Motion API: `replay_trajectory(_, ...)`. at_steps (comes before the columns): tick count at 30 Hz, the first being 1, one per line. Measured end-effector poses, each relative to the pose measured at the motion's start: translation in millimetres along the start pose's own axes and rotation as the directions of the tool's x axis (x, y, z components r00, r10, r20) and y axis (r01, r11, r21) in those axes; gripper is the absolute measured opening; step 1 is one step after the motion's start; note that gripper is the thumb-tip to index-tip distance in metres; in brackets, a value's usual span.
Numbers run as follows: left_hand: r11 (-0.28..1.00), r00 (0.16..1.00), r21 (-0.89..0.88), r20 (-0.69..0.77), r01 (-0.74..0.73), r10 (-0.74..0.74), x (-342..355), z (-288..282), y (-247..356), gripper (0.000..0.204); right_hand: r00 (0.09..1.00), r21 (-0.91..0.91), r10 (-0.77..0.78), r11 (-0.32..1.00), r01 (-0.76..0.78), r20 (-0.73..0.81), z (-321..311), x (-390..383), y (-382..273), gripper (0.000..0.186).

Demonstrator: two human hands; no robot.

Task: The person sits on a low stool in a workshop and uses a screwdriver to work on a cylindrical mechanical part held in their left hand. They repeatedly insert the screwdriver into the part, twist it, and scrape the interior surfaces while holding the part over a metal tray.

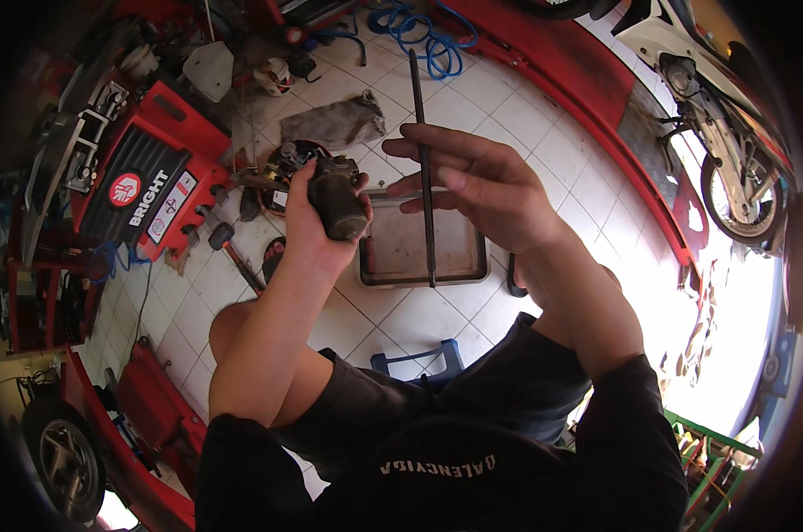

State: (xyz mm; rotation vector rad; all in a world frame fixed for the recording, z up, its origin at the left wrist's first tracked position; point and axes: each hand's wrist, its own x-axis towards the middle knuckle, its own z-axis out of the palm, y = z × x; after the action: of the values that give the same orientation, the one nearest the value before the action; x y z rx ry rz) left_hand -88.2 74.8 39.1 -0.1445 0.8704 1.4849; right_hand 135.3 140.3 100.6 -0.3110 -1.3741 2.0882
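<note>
Holding: left hand (pixel 317 217) clamps a dark greasy part (pixel 337 197).
Rod: right hand (pixel 485 186) pinches a thin rod (pixel 423 160); keep it straight above the tray (pixel 419 277).

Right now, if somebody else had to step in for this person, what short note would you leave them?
Left hand: gripping a dark, greasy cylindrical part, held up over the tiled floor.
Right hand: holding a long thin black rod pinched between the fingers, roughly upright, apart from the part.
Below them: a shallow metal tray on the floor, a grey rag beyond it.
Done: both pieces are in hand.
Left: rod and part are not yet brought together.
</note>
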Motion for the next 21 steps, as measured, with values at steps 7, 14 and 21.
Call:
replay_trajectory(7,0.999,1.0,0.033,0.01,-0.016,0.015,1.7,-2.2,2.4,0.038,0.949,0.032,0.133,0.991,-0.13,-0.286,12.1,0.0,48.1,0.031)
replay_trajectory(14,0.994,0.996,0.094,-0.073,-0.049,0.056,0.0,-2.0,4.2,0.04,0.873,0.067,0.19,0.982,-0.179,-0.448,28.5,2.8,31.7,0.042)
replay_trajectory(21,0.997,0.998,0.041,-0.009,-0.064,0.064,-4.7,5.0,10.1,0.046,0.765,0.335,0.596,0.792,-0.51,-0.243,34.4,-2.6,41.7,0.038)
